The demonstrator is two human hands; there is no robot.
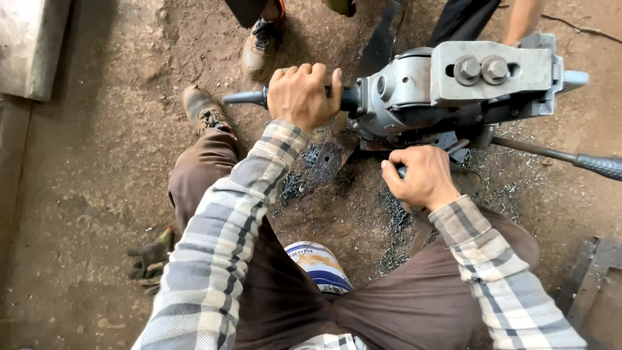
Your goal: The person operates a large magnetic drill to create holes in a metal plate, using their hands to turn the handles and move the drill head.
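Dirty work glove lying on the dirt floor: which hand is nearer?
Left. The left hand grips a dark handle up and right of the glove; the right hand is farther right.

Grey machine (453, 91), plaid grey-white sleeves (220, 240)

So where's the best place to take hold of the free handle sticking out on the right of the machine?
Probably the dark ribbed grip at the end of the thin rod, taken from above with the fingers wrapped round it. It lies nearly level and clear of the machine. The left hand wraps a similar handle the same way.
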